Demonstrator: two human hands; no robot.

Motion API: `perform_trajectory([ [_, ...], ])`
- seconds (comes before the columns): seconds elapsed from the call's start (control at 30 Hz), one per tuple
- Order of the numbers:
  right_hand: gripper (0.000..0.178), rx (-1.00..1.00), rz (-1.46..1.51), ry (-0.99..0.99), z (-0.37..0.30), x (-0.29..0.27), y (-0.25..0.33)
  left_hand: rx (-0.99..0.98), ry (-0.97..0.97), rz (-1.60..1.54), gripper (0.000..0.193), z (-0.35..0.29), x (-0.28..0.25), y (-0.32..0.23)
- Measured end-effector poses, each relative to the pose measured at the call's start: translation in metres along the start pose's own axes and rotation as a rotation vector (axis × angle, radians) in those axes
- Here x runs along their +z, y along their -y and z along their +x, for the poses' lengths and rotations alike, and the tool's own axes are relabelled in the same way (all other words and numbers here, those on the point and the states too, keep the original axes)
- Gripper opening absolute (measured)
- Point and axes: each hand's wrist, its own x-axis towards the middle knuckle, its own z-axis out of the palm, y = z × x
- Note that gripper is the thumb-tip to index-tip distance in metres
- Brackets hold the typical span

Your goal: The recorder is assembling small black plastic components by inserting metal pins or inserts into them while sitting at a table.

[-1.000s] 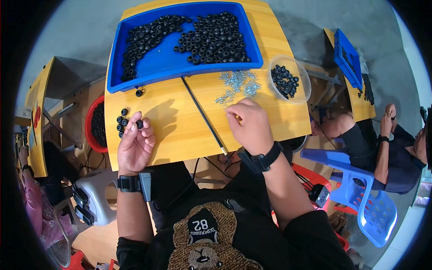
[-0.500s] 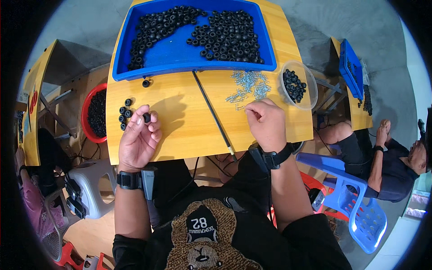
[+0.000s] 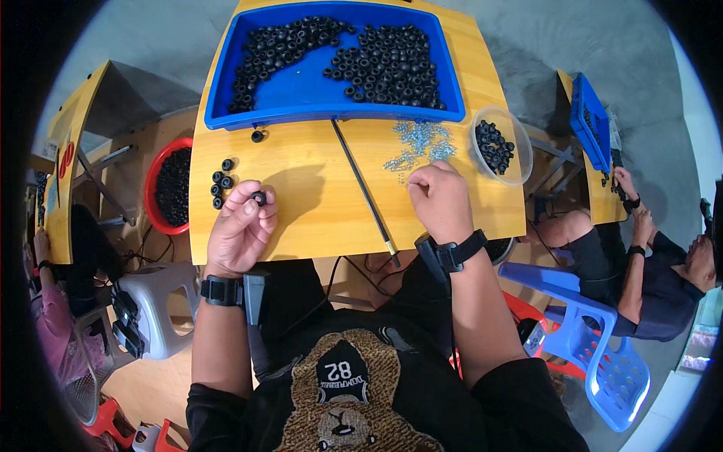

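Observation:
My left hand (image 3: 242,235) is closed, palm up, near the table's front left edge. It pinches a small black ring-shaped part (image 3: 259,198) between thumb and fingers, its hole turned upward. Several more black ring-shaped parts (image 3: 218,178) lie just beyond that hand. My right hand (image 3: 443,202) hovers by the near side of a loose pile of tiny clear bluish pieces (image 3: 424,142). Its thumb and forefinger are pressed together; anything between them is too small to make out. A thin black stick (image 3: 363,188) with a brass-coloured end lies slantwise between the hands.
Across the back of the yellow table (image 3: 331,233) stands a blue tray (image 3: 331,115) of black parts. A clear round tub (image 3: 525,154) of them sits at right. Left of the table is a red basin (image 3: 154,169). A person (image 3: 666,275) sits at right, beyond a blue chair (image 3: 595,331).
The black ring in my left fingers has turned, so its hole now shows more clearly. My right hand has barely moved. The whole view has shifted slightly.

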Motion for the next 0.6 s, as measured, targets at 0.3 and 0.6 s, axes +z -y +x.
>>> perform_trajectory([
  [0.3, 0.004, 0.069, 0.316, 0.066, -0.024, -0.039, 0.046, -0.032, -0.049, -0.047, 0.025, -0.023, 0.023, 0.017],
  [0.6, 0.012, -0.248, 0.45, 0.23, -0.052, -0.037, 0.11, -0.089, -0.05, -0.143, 0.023, -0.048, 0.052, 0.046],
])
